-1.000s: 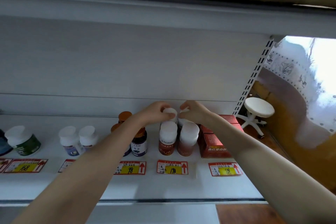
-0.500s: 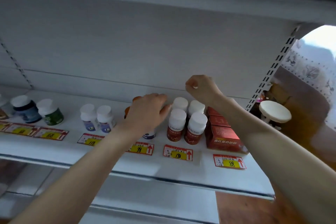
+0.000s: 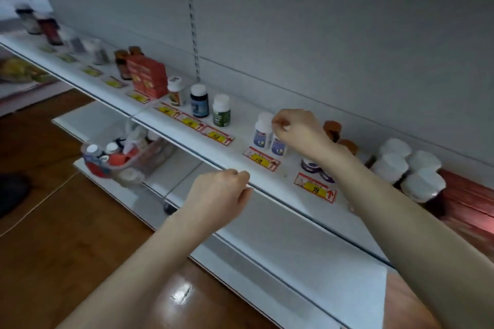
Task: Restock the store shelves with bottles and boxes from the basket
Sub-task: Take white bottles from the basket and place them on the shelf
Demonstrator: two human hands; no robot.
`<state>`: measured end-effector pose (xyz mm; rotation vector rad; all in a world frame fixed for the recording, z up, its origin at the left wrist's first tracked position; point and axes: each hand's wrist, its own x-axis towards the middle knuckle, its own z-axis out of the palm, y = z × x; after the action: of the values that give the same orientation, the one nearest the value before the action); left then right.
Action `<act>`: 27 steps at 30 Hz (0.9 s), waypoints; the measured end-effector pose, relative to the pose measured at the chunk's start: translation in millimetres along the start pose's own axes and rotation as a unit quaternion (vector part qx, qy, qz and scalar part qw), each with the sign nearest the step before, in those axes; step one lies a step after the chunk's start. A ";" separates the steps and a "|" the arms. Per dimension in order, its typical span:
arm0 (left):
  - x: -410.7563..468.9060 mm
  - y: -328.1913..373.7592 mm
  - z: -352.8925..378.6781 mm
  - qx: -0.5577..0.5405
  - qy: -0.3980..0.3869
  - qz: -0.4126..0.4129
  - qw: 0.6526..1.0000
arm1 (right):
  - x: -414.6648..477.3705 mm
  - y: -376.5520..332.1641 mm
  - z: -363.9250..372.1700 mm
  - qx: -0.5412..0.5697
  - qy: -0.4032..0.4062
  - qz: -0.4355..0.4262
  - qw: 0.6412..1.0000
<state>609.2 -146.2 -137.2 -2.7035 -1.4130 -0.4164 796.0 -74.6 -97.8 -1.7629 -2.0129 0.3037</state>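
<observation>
Two white shelves are seen running off to the left: the upper shelf (image 3: 240, 127) is stocked, and the lower shelf (image 3: 294, 248) sits under it over a brown wooden floor (image 3: 66, 248). Both bare forearms are stretched out toward the shelving. The left hand (image 3: 216, 195) is held in the air just in front of the upper shelf's front edge, fingers curled in, with nothing gripped. The right hand (image 3: 296, 131) is up over the upper shelf, also curled with nothing visibly held, and whether it's touching the bottle behind it can't really be told. The clear basket (image 3: 144, 160) is parked on the lower shelf off to the left, well apart from both hands, and bottles and something red are still piled in it, kinda blurry. Stacked red boxes (image 3: 470, 195) are found at the far right of the upper shelf, with a cluster of white-capped bottles (image 3: 411, 168) just beside them. Another red box (image 3: 148, 77) is stood further left. Amber bottles (image 3: 331, 128) are partly hidden behind the right wrist. A pair of small white bottles (image 3: 263, 129) is right next to the right hand, then a green bottle (image 3: 221, 112) and a dark blue bottle (image 3: 199, 100) further left. Red and yellow price tags (image 3: 315, 187) are stuck along the front.
</observation>
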 end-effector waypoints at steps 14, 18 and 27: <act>-150.9 -253.7 -24.0 -0.002 0.025 -0.092 0.995 | 70.6 -259.7 175.1 0.010 -0.054 -0.089 0.995; -163.1 -312.9 -28.8 0.016 -0.002 -0.106 0.994 | 106.2 -297.2 215.6 0.013 -0.079 -0.091 0.993; -145.9 -469.4 -1.6 0.028 -0.045 -0.163 0.985 | 230.6 -340.1 310.7 0.017 -0.092 -0.075 0.993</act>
<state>147.7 8.2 -206.8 -2.4784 -1.8703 -0.2680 332.0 134.9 -176.7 -1.6026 -2.2414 0.4646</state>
